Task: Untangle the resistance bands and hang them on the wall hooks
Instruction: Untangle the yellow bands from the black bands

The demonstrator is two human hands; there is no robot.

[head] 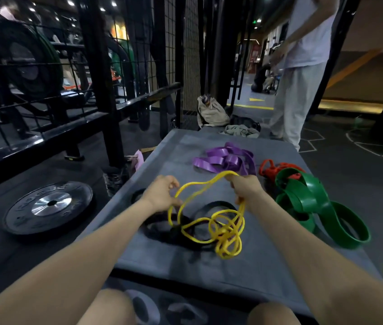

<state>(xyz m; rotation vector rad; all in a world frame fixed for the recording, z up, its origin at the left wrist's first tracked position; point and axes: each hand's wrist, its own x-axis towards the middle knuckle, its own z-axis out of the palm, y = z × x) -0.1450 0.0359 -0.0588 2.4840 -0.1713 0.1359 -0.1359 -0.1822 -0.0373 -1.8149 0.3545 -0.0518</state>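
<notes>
Head view of a grey padded worktop (185, 266) in a gym. Left hand (162, 194) and right hand (244, 187) raised over the worktop, each with fingers curled and clamped on a strand of the thin yellow band (223, 233); one loop stretched between the two hands, the remaining tangle hanging from the right hand down to the worktop. Black band (162, 231) lying flat on the worktop beneath the yellow tangle, partly covered by it. Purple band (223, 158) heaped farther back near the worktop's middle; red band (271, 170) just to its right; wide green band (307, 202) coiled along the right edge, overlapping the red one. Black weight plate (49, 205) flat on the floor to the left of the worktop. Black wire-mesh rack (92, 66) standing behind the plate, more plates visible through it. Beige bag (211, 113) and crumpled cloth (242, 131) beyond the far end of the worktop. Second person (298, 78) in light clothing standing at upper right, seen from the shoulders down. Bare knees at the bottom edge.
</notes>
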